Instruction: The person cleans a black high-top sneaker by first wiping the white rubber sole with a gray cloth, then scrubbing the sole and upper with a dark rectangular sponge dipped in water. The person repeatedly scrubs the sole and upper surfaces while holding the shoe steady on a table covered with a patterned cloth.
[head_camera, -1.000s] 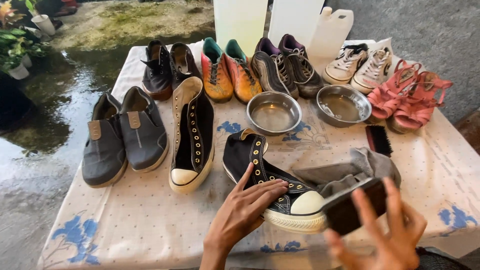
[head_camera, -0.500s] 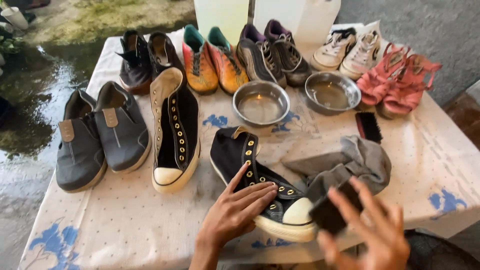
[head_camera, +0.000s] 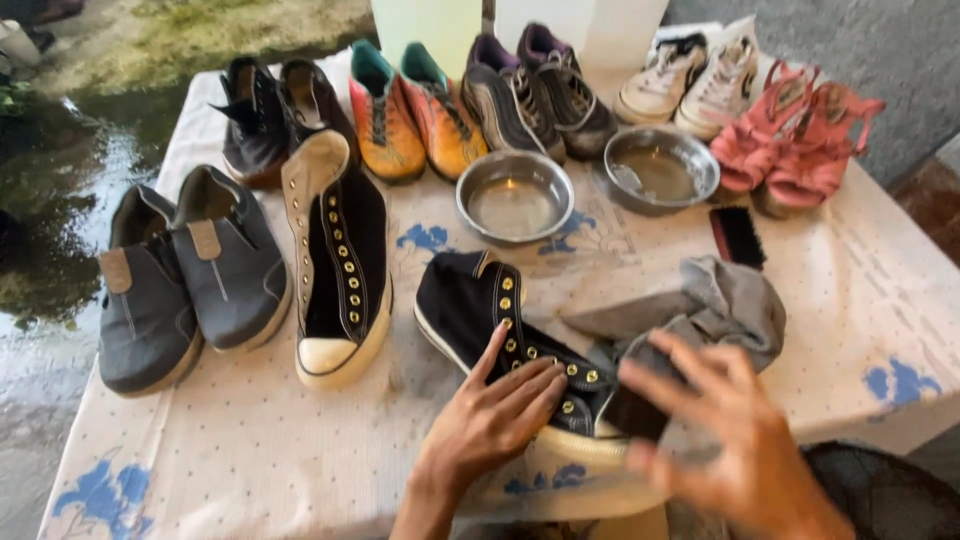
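Note:
A black high-top sneaker (head_camera: 470, 300) with brass eyelets and a white sole lies on its side at the front of the table. My left hand (head_camera: 500, 415) rests on its lace area, fingers laid over the eyelets, holding it down. My right hand (head_camera: 730, 440), blurred, presses a grey cloth (head_camera: 730, 300) with a dark patch against the sneaker's toe, which is hidden. The matching sneaker (head_camera: 340, 270) stands unlaced to the left.
Two steel bowls of water (head_camera: 515, 195) (head_camera: 660, 165) and a black brush (head_camera: 737, 237) sit behind the cloth. Grey slip-ons (head_camera: 190, 270), black boots (head_camera: 270, 110), orange cleats (head_camera: 410, 110), dark trainers (head_camera: 530, 90), white sneakers (head_camera: 690, 80) and pink sandals (head_camera: 800, 140) line the white tablecloth (head_camera: 250, 450). Wet ground (head_camera: 60, 200) lies left.
My right hand has come down with the cloth from above the toe onto it. My left hand has slid further over the eyelets. The view has moved closer.

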